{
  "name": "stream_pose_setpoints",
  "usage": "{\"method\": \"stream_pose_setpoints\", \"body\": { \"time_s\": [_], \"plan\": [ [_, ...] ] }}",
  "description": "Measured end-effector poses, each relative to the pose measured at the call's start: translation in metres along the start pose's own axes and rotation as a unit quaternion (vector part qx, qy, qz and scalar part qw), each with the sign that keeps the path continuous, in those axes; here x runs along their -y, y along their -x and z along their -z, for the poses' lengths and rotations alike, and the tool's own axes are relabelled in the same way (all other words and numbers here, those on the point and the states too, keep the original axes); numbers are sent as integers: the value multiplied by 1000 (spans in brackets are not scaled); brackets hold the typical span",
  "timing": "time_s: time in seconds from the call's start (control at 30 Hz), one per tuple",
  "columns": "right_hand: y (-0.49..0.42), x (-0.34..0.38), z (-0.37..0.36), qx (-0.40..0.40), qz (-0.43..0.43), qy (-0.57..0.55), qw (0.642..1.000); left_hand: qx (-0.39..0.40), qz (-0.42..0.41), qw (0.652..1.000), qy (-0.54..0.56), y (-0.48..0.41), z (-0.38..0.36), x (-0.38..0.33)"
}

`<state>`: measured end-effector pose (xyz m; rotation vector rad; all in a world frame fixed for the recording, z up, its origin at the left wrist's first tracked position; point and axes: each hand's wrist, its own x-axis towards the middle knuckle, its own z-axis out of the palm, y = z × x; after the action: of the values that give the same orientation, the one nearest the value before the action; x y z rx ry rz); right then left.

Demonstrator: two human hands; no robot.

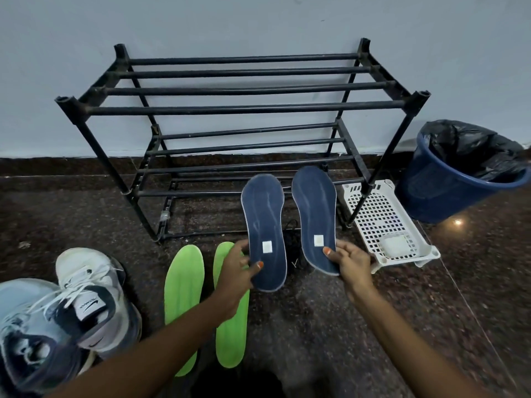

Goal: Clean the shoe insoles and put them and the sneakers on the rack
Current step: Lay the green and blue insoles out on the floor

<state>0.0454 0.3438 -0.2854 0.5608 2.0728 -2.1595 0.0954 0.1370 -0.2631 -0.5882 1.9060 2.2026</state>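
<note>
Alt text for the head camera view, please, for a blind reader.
Two dark blue insoles are held up, one in the left hand, one in the right hand, before a black shoe rack. Green insoles and white sneakers lie on the floor.

Blue bin (425,193), black liner (471,147), beside white perforated tray (379,208) holding 1 whitish block (396,245), perhaps soap.

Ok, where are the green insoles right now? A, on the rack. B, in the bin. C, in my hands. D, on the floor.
D: the green insoles lie on the floor before the rack; the left hand and right hand hold the blue insoles.
</note>
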Motion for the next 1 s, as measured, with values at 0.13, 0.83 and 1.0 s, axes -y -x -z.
{"method": "stream_pose_setpoints", "body": {
  "time_s": [0.13,0.83,1.0],
  "plan": [
    [33,-36,16,2,-18,-24,1000,9,41,999,0,17,6,36],
    [76,-174,47,-55,-174,19,983,-13,203,979,-32,13,4,178],
    [84,-188,46,-93,-177,74,977,5,254,967,-24,11,0,175]
  ]
}}
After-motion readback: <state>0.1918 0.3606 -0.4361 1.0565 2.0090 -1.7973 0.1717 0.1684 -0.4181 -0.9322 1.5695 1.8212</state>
